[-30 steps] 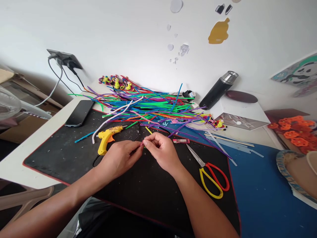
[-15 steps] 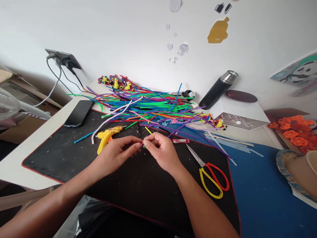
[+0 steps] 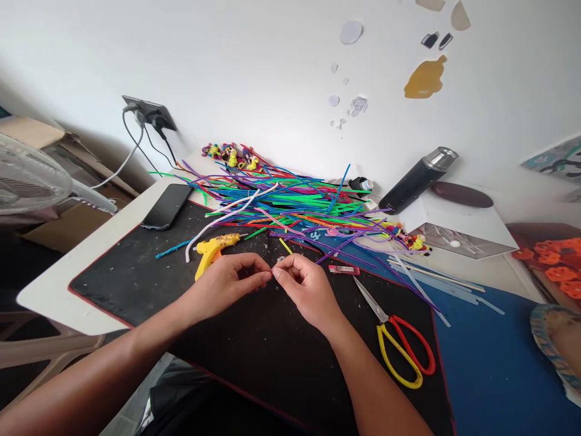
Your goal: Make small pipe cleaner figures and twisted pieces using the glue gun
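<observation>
My left hand [image 3: 231, 283] and my right hand [image 3: 309, 289] meet at the fingertips above the black mat [image 3: 272, 351]. Both are pinched closed, and whatever lies between the fingers is too small and too covered to name. Just behind my left hand rests a yellow glue gun [image 3: 212, 252], its nozzle pointing right. A short yellow stick [image 3: 285, 245] lies behind my right hand. To the right of that hand are a red-labelled small packet [image 3: 344, 269] and scissors [image 3: 385, 321] with one red and one yellow handle.
A heap of coloured pipe cleaners [image 3: 290, 200] spreads along the wall. Small colourful figures [image 3: 231, 156] sit behind it. A phone [image 3: 167, 207] lies at the left, a black flask [image 3: 417, 180] leans at the back right, and a fan [image 3: 40, 175] stands far left.
The camera view has shifted, so the scene sits further right and slightly lower. My hands stay pinched together; the bit of green seen between the fingertips earlier no longer shows.
</observation>
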The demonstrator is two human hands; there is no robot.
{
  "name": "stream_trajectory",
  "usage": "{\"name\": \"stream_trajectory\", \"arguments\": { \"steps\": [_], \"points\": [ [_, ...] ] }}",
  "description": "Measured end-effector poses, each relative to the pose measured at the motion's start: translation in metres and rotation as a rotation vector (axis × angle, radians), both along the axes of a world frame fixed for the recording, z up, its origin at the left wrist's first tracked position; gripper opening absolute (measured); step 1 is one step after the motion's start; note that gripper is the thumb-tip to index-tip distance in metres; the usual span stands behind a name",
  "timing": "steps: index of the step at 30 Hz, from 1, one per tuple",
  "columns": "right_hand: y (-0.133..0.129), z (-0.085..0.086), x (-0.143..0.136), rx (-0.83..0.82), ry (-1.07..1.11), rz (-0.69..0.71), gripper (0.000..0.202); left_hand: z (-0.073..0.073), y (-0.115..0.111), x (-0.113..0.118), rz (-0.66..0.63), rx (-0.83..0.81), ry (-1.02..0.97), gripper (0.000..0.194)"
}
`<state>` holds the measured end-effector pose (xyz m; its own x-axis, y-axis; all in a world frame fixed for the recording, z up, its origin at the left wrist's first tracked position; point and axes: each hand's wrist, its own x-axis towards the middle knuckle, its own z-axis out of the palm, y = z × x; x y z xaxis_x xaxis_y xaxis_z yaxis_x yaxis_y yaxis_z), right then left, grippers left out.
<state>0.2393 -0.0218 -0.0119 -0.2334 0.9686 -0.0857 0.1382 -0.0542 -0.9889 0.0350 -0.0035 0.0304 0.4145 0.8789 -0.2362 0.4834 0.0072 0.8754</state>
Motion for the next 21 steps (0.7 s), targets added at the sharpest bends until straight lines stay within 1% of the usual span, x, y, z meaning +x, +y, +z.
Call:
{"name": "stream_trajectory", "arguments": {
  "steps": [4,6,7,8,10,12,14,17,19,21],
  "points": [
    [-0.001,0.000,-0.001,0.024,-0.021,0.015,0.023,-0.001,0.000,-0.003,-0.004,0.029,0.032,0.030],
    [-0.001,0.000,-0.002,0.019,-0.019,0.024,0.023,0.000,0.002,-0.008,0.018,0.041,0.032,0.033],
    [-0.001,0.000,-0.003,0.015,-0.016,0.023,0.023,0.001,0.004,-0.013,0.052,0.047,0.027,0.035],
    [-0.001,0.000,-0.004,0.008,-0.009,0.019,0.024,0.002,0.006,-0.020,0.100,0.052,0.018,0.039],
    [-0.002,0.001,-0.008,-0.009,0.014,-0.001,0.027,0.004,0.009,-0.039,0.241,0.053,0.000,0.044],
    [-0.005,0.004,-0.015,-0.030,0.036,-0.007,0.029,0.004,0.010,-0.061,0.360,0.040,-0.035,0.045],
    [-0.007,0.010,-0.024,-0.046,0.025,0.033,0.029,0.004,0.006,-0.083,0.425,0.025,-0.048,0.042],
    [-0.007,0.022,-0.040,-0.031,-0.072,0.130,0.020,0.000,-0.003,-0.108,0.519,-0.025,0.078,0.039],
    [-0.004,0.029,-0.053,-0.008,-0.163,0.169,0.019,-0.004,-0.009,-0.119,0.566,-0.058,0.132,0.041],
    [0.003,0.031,-0.065,0.020,-0.265,0.197,0.022,-0.009,-0.013,-0.126,0.571,-0.083,0.125,0.046]
  ]
}}
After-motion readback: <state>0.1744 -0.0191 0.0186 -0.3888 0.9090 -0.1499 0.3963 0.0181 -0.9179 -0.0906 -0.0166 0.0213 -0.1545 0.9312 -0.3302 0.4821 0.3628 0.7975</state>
